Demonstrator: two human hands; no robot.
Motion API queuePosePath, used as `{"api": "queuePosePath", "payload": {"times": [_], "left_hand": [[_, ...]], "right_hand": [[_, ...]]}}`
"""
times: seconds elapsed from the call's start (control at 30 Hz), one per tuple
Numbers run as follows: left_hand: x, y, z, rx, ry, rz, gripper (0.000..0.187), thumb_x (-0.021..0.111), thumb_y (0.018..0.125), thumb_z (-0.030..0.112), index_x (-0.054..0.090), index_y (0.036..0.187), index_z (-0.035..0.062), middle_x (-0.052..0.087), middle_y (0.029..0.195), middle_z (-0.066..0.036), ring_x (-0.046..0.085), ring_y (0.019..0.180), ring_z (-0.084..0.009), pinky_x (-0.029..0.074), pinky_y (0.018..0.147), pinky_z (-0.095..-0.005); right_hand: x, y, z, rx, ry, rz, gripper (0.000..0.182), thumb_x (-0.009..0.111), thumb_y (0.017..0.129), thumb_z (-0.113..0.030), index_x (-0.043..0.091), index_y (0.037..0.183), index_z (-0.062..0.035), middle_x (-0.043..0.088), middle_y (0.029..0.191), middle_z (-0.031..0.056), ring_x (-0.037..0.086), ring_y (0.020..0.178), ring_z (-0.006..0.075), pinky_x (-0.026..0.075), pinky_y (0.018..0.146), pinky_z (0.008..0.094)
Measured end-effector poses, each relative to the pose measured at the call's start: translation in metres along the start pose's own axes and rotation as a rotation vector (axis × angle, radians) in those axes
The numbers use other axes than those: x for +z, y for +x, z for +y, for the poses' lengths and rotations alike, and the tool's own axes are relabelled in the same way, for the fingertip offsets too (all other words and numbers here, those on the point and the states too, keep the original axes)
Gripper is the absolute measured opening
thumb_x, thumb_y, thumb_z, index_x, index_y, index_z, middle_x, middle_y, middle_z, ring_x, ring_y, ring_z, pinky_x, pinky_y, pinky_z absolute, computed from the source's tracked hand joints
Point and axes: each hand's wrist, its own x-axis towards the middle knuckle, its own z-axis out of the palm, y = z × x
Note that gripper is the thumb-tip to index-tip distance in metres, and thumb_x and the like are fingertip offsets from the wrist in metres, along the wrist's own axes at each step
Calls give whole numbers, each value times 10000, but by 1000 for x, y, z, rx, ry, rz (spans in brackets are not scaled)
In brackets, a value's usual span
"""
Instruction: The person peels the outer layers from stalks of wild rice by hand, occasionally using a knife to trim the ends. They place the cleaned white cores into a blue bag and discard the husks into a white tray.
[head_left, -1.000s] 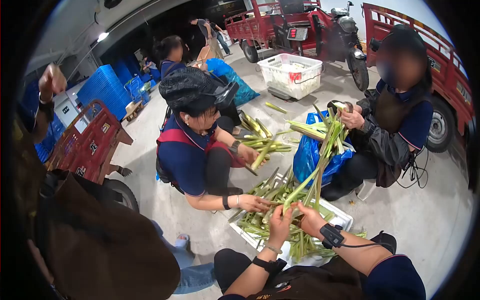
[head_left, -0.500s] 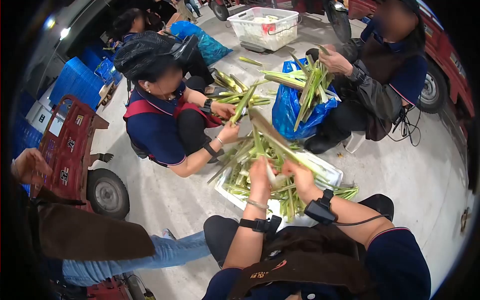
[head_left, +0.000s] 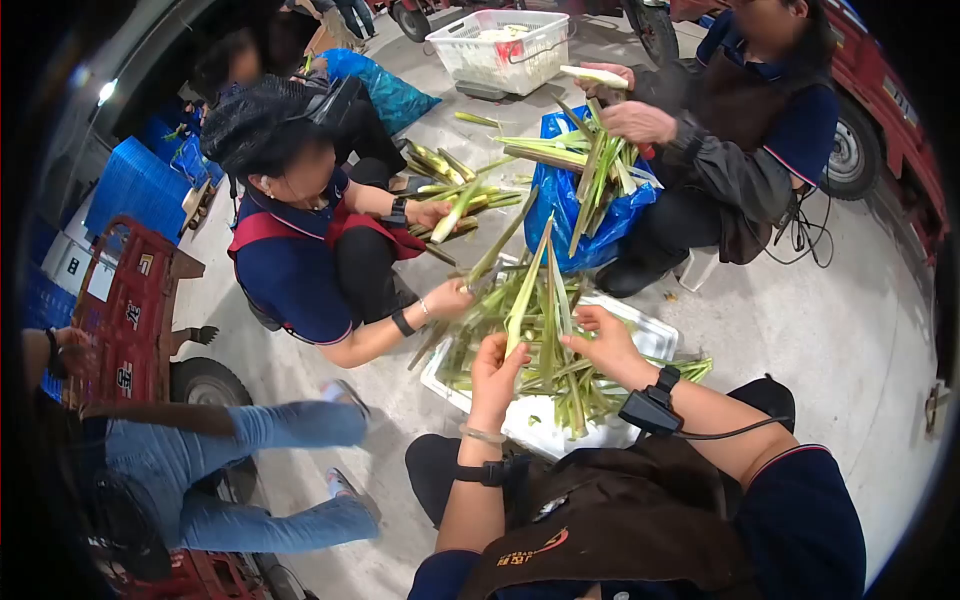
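My left hand is closed round the lower end of a green-and-white leafy stalk, which looks like a water bamboo shoot. Its tip points up and away from me. My right hand pinches a pale husk leaf just right of the stalk, with thumb and forefinger close together. Below both hands, a heap of green husks lies in a white foam tray and hangs over its rim.
At the left, a squatting co-worker holds stalks over the tray. Opposite sits another co-worker with a pale peeled shoot and a blue bag of stalks. A white basket stands behind. A person in jeans is beside me.
My hands have moved apart, and the leafy pieces between them now stand more upright. The right co-worker now holds up a pale shoot. The person in jeans has stepped further into view.
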Motion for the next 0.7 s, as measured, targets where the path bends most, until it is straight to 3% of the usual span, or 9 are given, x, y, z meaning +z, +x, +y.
{"api": "queuePosePath", "payload": {"times": [0.03, 0.07, 0.1, 0.17, 0.37, 0.43, 0.57, 0.63, 0.7], "left_hand": [[3, -2, -3, 117, 90, -28, 232, 618, 892, 88, 536, 1096, 12, 624, 947, -40, 585, 794, -96, 491, 708, -246], [6, -4, -4, 114, 115, -20, 268, 657, 840, 10, 534, 1078, 8, 622, 949, -44, 582, 816, -93, 482, 717, -240], [11, -9, -4, 103, 114, -26, 268, 657, 840, 10, 534, 1078, 8, 622, 949, -44, 582, 816, -93, 482, 717, -240], [23, -14, -2, 167, 423, -63, 289, 661, 826, 9, 531, 1085, 6, 622, 952, -43, 585, 842, -107, 477, 738, -243], [26, -17, 1, 315, 742, 8, 253, 685, 810, 89, 597, 1028, -5, 635, 887, -93, 608, 786, -155, 487, 697, -275], [30, -20, 9, 321, 747, 4, 245, 697, 774, 86, 607, 992, 20, 629, 912, -136, 622, 831, -296, 484, 730, -347], [31, -19, -2, 320, 662, 20, 228, 701, 765, 72, 613, 969, 19, 626, 910, -133, 616, 824, -298, 480, 733, -343], [34, -20, -6, 381, 683, 37, 252, 699, 804, 59, 591, 1020, -12, 636, 894, -77, 595, 801, -143, 478, 724, -264], [37, -21, -9, 320, 521, 19, 265, 699, 812, 63, 578, 1035, -11, 636, 896, -76, 591, 810, -137, 475, 732, -256]], "right_hand": [[-1, -1, -8, -36, 221, -33, 442, 705, 814, -271, 593, 1063, 76, 650, 973, 144, 619, 878, 186, 500, 770, 301], [-2, 1, -10, 46, 444, -190, 237, 679, 852, -197, 647, 958, 13, 654, 864, 39, 611, 772, 110, 482, 688, 230], [-2, 0, -17, 56, 446, -183, 237, 679, 852, -197, 647, 958, 13, 654, 864, 39, 611, 772, 110, 482, 688, 230], [-6, -2, -30, 319, 577, -352, 191, 677, 854, -196, 664, 933, -23, 653, 837, 17, 614, 711, 89, 481, 631, 207], [-4, 3, -18, 292, 589, -347, 169, 640, 835, -91, 658, 956, 25, 677, 827, 80, 625, 678, 94, 489, 585, 203], [-3, 2, -17, 244, 552, -315, 185, 652, 789, -116, 664, 908, 26, 658, 782, 56, 608, 637, 103, 494, 567, 221], [-1, 1, -17, 210, 537, -266, 176, 630, 760, -88, 652, 876, 44, 643, 736, 64, 597, 599, 105, 490, 546, 228], [0, 1, -17, 214, 593, -207, 151, 610, 744, -57, 642, 840, 56, 618, 674, 63, 578, 554, 107, 482, 526, 230], [-1, 0, -20, 225, 633, -210, 139, 602, 737, -46, 642, 825, 55, 607, 651, 61, 564, 536, 105, 467, 508, 232]]}}
